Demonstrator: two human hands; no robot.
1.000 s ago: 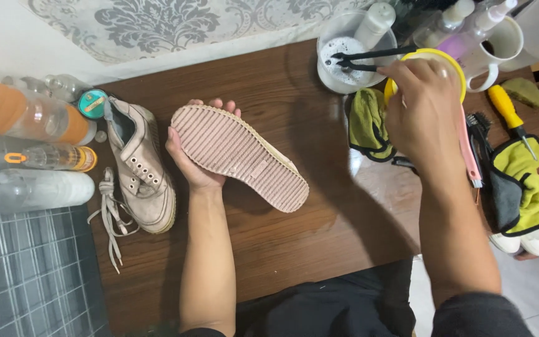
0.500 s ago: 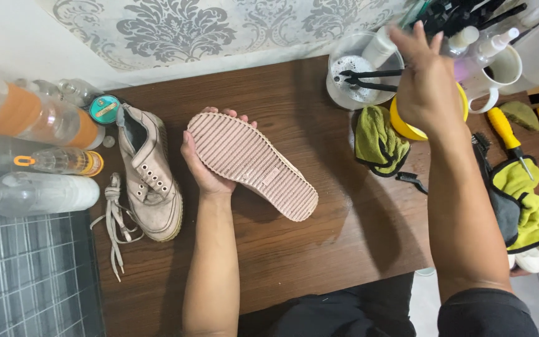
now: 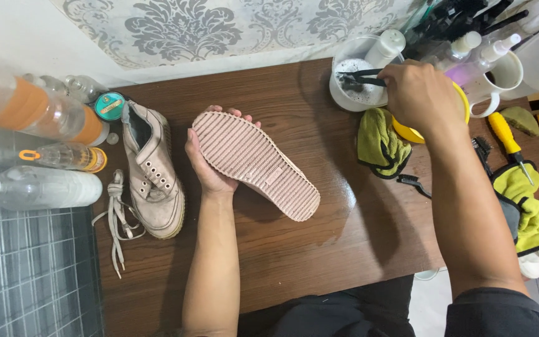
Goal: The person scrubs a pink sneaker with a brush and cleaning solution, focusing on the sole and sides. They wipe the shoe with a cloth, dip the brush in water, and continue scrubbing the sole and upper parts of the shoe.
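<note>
Lying sole-up over the desk (image 3: 344, 206), a pink ribbed shoe (image 3: 254, 163) rests in the left hand (image 3: 207, 168), fingers curled around its edge. Right hand (image 3: 419, 93) pinches a black brush (image 3: 360, 78) in the foamy white bowl (image 3: 342, 97).

My left hand (image 3: 210, 165) covers the shoe's (image 3: 254, 163) upper; I see only its sole. My right hand (image 3: 416, 93) hides most of the yellow bowl (image 3: 463, 106) and the brush's (image 3: 360, 78) handle end. At nine o'clock, the bottles (image 3: 26, 112) are blurred and cut off. At one o'clock, the tools (image 3: 463, 12) run off-frame.
</note>
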